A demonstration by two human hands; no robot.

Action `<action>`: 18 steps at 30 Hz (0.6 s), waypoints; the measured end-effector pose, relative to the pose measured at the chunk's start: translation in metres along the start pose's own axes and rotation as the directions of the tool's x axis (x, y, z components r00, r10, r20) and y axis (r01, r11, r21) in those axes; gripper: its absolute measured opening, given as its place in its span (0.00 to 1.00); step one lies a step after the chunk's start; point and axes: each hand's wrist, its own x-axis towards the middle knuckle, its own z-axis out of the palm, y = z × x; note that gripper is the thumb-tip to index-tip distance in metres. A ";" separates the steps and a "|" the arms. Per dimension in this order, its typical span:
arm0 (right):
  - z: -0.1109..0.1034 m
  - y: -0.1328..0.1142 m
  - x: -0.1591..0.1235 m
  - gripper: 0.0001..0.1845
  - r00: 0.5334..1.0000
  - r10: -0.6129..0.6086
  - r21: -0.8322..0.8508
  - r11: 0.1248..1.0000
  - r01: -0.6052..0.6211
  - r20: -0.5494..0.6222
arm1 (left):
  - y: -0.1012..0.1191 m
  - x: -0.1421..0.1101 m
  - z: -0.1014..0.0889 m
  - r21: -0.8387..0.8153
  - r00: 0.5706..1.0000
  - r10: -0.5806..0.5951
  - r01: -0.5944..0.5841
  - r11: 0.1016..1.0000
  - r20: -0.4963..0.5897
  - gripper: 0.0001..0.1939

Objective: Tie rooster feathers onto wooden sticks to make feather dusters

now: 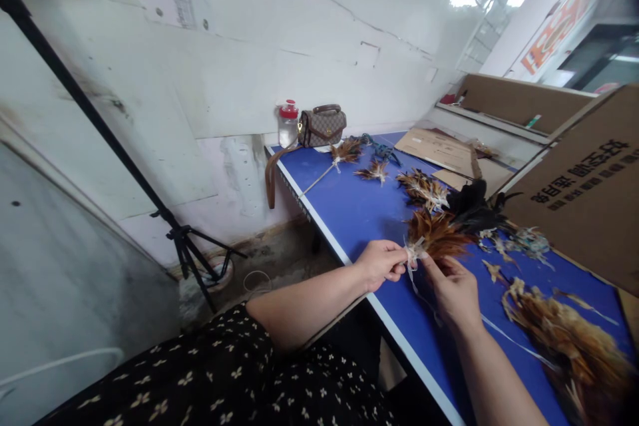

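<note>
Near the table's front edge, my left hand (384, 265) pinches the pale, tied quill end of a brown feather bundle (433, 233). My right hand (453, 286) is closed at the lower side of the same bundle, its thumb and fingers against the feathers beside the whitish binding. The feathers fan out to the right, away from my left hand. A thin whitish strip (415, 283) hangs down from the tied end onto the table. Black feathers (476, 210) and another brown-and-white feather bundle (424, 192) lie just behind. My right fingertips are partly hidden.
On the blue table (344, 213) lie small feather bundles (348, 150), a large tan feather pile (569, 339) and flat cardboard (439, 150). A handbag (323, 126) and a red-lidded jar (288, 125) stand at the back. A cardboard box (579, 180) is at right, a black tripod (180, 233) at left.
</note>
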 end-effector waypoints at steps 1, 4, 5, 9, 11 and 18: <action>0.001 0.001 0.000 0.37 1.000 0.001 0.007 1.000 -0.001 0.004 | -0.001 0.000 0.000 0.002 1.000 0.000 0.000 1.000 -0.006 0.21; 0.003 0.005 -0.001 0.37 1.000 0.020 0.032 0.999 -0.020 0.018 | -0.002 0.001 0.000 0.017 1.000 0.005 -0.005 1.000 -0.018 0.20; 0.004 0.007 -0.001 0.38 0.999 0.031 0.043 0.999 -0.032 0.025 | -0.002 0.000 0.001 0.021 1.000 0.009 -0.009 1.000 -0.019 0.20; 0.008 0.012 -0.003 0.39 0.995 0.080 0.090 0.992 -0.086 0.062 | -0.001 -0.002 0.002 0.021 0.999 0.020 -0.020 1.000 -0.029 0.18; 0.009 0.012 -0.004 0.39 0.993 0.096 0.110 0.989 -0.104 0.075 | 0.000 -0.003 0.004 0.018 0.999 0.028 -0.027 0.999 -0.045 0.17; 0.009 0.008 -0.007 0.38 0.991 0.091 0.140 0.985 -0.105 0.103 | 0.002 -0.009 0.007 0.035 0.996 0.044 -0.041 0.999 -0.081 0.14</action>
